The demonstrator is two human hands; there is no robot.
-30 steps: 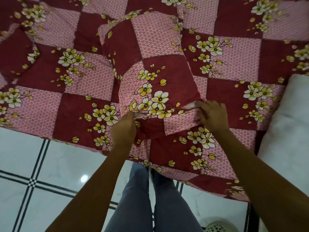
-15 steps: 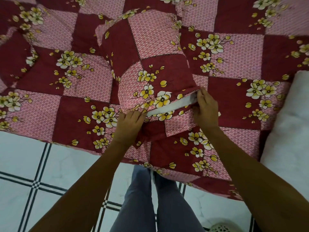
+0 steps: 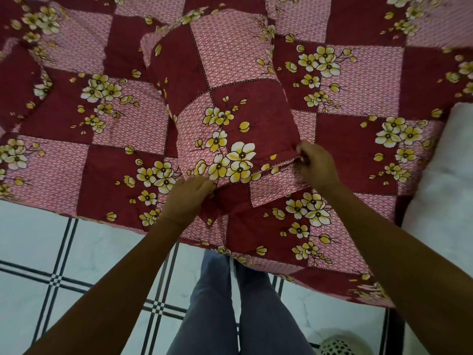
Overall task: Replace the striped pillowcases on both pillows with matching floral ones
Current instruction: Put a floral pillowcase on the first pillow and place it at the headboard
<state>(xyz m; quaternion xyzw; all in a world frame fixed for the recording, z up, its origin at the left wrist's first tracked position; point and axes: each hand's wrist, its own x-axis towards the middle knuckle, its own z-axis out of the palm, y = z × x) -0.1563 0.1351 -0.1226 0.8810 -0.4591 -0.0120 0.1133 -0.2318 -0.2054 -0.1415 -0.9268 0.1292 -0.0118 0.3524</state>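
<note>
A floral pillowcase [image 3: 230, 103], stuffed plump, lies on the bed on a bedsheet [image 3: 358, 155] of the same maroon-and-pink check with yellow blossoms (the two blend at the edges). Its open end faces the person, near the bed's front edge. The left hand [image 3: 188, 198] has its fingers curled into the cloth at the near left corner of that end, gripping the hem. The right hand [image 3: 316, 165] pinches the near right corner between thumb and fingertips. A white padded bundle [image 3: 445, 190] lies at the bed's right side. Below, grey-blue trousers [image 3: 230, 303] stand on a white tiled floor [image 3: 38, 252].
</note>
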